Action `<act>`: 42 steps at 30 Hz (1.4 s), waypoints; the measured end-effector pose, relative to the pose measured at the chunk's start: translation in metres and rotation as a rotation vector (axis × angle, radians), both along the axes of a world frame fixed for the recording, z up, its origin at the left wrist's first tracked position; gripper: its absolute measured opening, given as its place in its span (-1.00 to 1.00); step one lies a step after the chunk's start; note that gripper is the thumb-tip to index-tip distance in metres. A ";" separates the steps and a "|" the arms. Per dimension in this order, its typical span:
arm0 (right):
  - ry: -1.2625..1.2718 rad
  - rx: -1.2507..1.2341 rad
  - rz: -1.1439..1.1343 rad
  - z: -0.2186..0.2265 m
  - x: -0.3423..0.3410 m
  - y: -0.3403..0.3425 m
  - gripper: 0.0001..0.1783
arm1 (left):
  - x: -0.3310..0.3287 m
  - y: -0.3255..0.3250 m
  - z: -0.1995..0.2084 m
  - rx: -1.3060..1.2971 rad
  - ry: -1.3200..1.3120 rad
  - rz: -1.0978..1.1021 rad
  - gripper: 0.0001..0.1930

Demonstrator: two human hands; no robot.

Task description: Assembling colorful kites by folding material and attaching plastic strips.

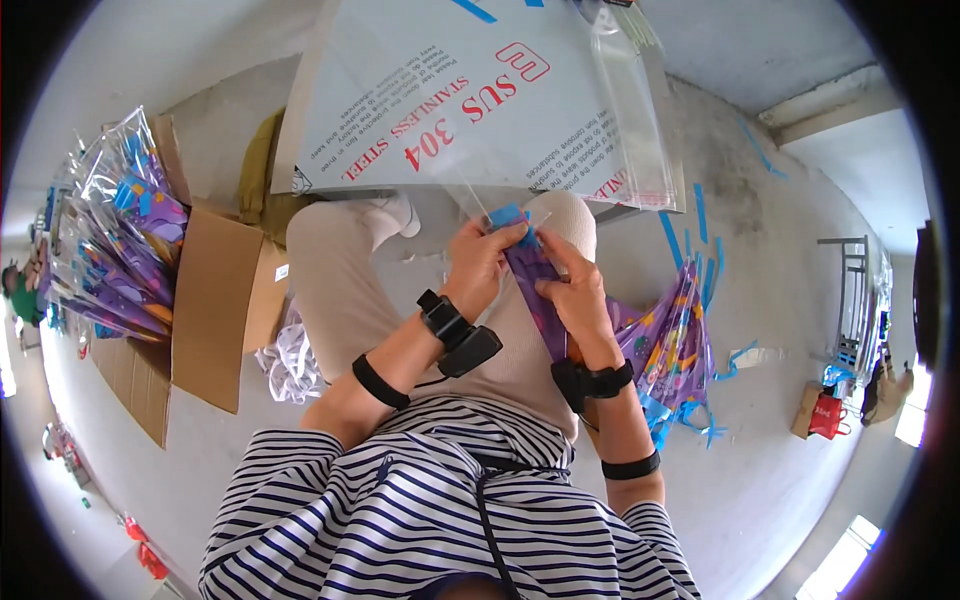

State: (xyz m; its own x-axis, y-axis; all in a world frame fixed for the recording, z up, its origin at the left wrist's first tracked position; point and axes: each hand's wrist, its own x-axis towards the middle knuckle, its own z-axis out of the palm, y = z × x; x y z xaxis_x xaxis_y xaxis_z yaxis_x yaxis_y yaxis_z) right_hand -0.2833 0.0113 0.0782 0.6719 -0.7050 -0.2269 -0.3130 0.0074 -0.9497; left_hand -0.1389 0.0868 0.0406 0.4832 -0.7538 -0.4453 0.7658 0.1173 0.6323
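Over my lap, my two hands are close together at a long, narrow purple patterned fabric piece (536, 305), folded or rolled up. At its upper end my left hand (478, 265) is closed, thumb and fingers pinching a blue strip (508, 216). My right hand (578, 295) is closed round the purple piece just below, its fingers bent against it. A thin clear plastic film (462, 190) seems to run up from the blue strip. Parts of the fabric are hidden behind the right hand and wrist.
Ahead stands a table with a film-covered metal top (370, 90); clear plastic bags (635, 120) lie on its right side. An opened cardboard box (215, 300) at left holds several bagged purple pieces (150, 220). More purple fabric (675, 345) and blue strips (701, 215) are at right.
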 end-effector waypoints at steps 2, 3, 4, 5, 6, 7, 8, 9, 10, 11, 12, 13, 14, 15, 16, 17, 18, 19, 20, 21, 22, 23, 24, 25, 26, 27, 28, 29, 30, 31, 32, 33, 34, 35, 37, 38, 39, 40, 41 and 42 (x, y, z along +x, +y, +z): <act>0.072 0.023 -0.021 -0.001 -0.001 -0.002 -0.19 | -0.001 0.001 0.002 -0.027 0.071 -0.049 -0.71; 0.067 0.077 -0.040 -0.004 -0.003 -0.004 -0.18 | -0.001 0.001 0.003 -0.027 0.072 -0.049 -0.71; 0.062 0.131 -0.058 -0.006 -0.004 -0.005 -0.17 | 0.000 0.001 0.004 -0.048 0.114 -0.064 -0.71; 0.064 0.131 -0.056 -0.005 -0.003 -0.005 -0.17 | 0.000 0.002 0.004 -0.067 0.155 -0.077 -0.70; 0.068 0.150 -0.064 -0.002 -0.002 -0.005 -0.13 | -0.001 0.002 0.005 -0.067 0.156 -0.075 -0.70; 0.072 0.169 -0.072 -0.001 -0.001 -0.005 -0.09 | -0.002 0.002 0.005 -0.050 0.216 -0.062 -0.70; 0.073 0.169 -0.071 0.000 0.001 -0.005 -0.09 | -0.002 0.003 0.004 -0.034 0.276 -0.050 -0.69; 0.048 0.072 -0.068 0.000 0.002 -0.004 -0.08 | -0.002 0.003 0.003 -0.034 0.277 -0.049 -0.69; 0.023 -0.025 -0.066 0.001 0.003 -0.003 -0.06 | -0.002 0.004 0.002 -0.052 0.268 -0.077 -0.69; 0.024 -0.025 -0.066 0.002 0.004 -0.001 -0.06 | -0.001 0.004 0.002 -0.069 0.259 -0.105 -0.69; -0.009 0.016 -0.081 0.004 0.006 0.001 -0.04 | -0.002 0.004 0.002 -0.069 0.260 -0.106 -0.69; -0.042 0.056 -0.096 0.005 0.008 0.002 -0.02 | -0.003 0.005 0.002 -0.062 0.260 -0.109 -0.68; -0.041 0.056 -0.096 0.007 0.009 0.003 -0.02 | -0.004 0.005 0.002 -0.056 0.260 -0.112 -0.68; -0.047 -0.018 -0.087 0.009 0.009 0.004 -0.02 | -0.003 0.006 0.002 -0.056 0.261 -0.111 -0.68; -0.053 -0.093 -0.077 0.010 0.010 0.005 -0.01 | -0.002 0.006 0.001 -0.053 0.266 -0.136 -0.68; -0.052 -0.094 -0.076 0.009 0.009 0.004 -0.01 | -0.001 0.007 0.001 -0.050 0.271 -0.161 -0.68; -0.033 -0.114 0.006 0.008 0.008 0.002 0.00 | 0.001 0.009 0.000 -0.051 0.273 -0.160 -0.68; -0.014 -0.134 0.089 0.006 0.007 0.000 0.01 | 0.002 0.010 0.000 -0.009 0.267 -0.190 -0.68; -0.016 -0.130 0.085 0.002 0.005 -0.002 0.01 | 0.003 0.010 0.003 0.040 0.258 -0.226 -0.68; -0.060 -0.004 0.040 -0.002 0.002 -0.004 -0.05 | 0.003 0.010 0.006 0.045 0.256 -0.229 -0.68; -0.103 0.121 -0.006 -0.005 0.000 -0.005 -0.10 | 0.003 0.011 0.010 0.012 0.289 -0.217 -0.70; -0.101 0.120 -0.003 0.000 0.000 -0.004 -0.10 | 0.005 0.013 0.012 -0.027 0.326 -0.198 -0.73; -0.125 0.229 -0.049 0.006 -0.001 -0.003 -0.14 | 0.008 0.018 0.011 -0.028 0.327 -0.196 -0.73; -0.149 0.337 -0.095 0.012 -0.001 -0.003 -0.19 | 0.012 0.023 0.010 -0.036 0.300 -0.226 -0.74; -0.149 0.337 -0.095 0.016 -0.002 -0.003 -0.19 | 0.013 0.027 0.010 -0.045 0.272 -0.258 -0.76; -0.159 0.387 -0.107 0.020 -0.002 -0.004 -0.19 | 0.010 0.030 0.009 -0.045 0.272 -0.258 -0.76; -0.169 0.436 -0.120 0.022 -0.003 -0.004 -0.19 | 0.007 0.033 0.009 -0.055 0.233 -0.254 -0.77; -0.169 0.437 -0.120 0.021 -0.003 -0.004 -0.19 | 0.004 0.035 0.008 -0.064 0.194 -0.250 -0.78; -0.195 0.418 -0.118 0.019 -0.003 -0.003 -0.19 | 0.003 0.034 0.006 -0.064 0.194 -0.250 -0.78; -0.220 0.398 -0.115 0.018 -0.002 -0.003 -0.19 | 0.001 0.033 0.004 -0.059 0.135 -0.232 -0.78; -0.220 0.399 -0.113 0.018 -0.002 -0.003 -0.19 | 0.001 0.033 0.000 -0.054 0.077 -0.211 -0.78; -0.220 0.415 -0.113 0.019 -0.001 -0.002 -0.18 | 0.001 0.034 -0.003 -0.054 0.076 -0.209 -0.78; -0.220 0.431 -0.112 0.019 0.000 -0.002 -0.18 | 0.002 0.034 -0.006 -0.058 0.025 -0.190 -0.79; -0.220 0.431 -0.113 0.019 0.000 -0.002 -0.18 | 0.003 0.034 -0.005 -0.062 -0.025 -0.175 -0.79; -0.222 0.407 -0.115 0.018 0.000 -0.002 -0.18 | 0.001 0.033 -0.003 -0.061 -0.058 -0.168 -0.80; -0.223 0.407 -0.116 0.017 0.000 -0.002 -0.18 | 0.000 0.033 0.001 -0.060 -0.092 -0.161 -0.80; -0.233 0.397 -0.128 0.014 0.000 -0.002 -0.18 | -0.002 0.032 0.004 -0.060 -0.092 -0.163 -0.80; -0.243 0.388 -0.141 0.013 -0.001 -0.003 -0.18 | -0.004 0.032 0.007 -0.061 -0.128 -0.151 -0.81; -0.244 0.389 -0.139 0.013 0.000 -0.002 -0.18 | -0.004 0.033 0.008 -0.060 -0.165 -0.135 -0.81; -0.239 0.428 -0.132 0.014 0.000 -0.002 -0.18 | -0.003 0.033 0.006 -0.060 -0.166 -0.133 -0.81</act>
State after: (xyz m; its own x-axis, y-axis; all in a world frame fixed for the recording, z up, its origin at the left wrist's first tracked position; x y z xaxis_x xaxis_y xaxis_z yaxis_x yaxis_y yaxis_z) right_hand -0.2828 0.0093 0.0927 0.6514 -0.6652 -0.3650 -0.0574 0.4365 -0.8979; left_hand -0.1422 0.1193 0.0470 0.4405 -0.8385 -0.3209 0.6633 0.0631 0.7457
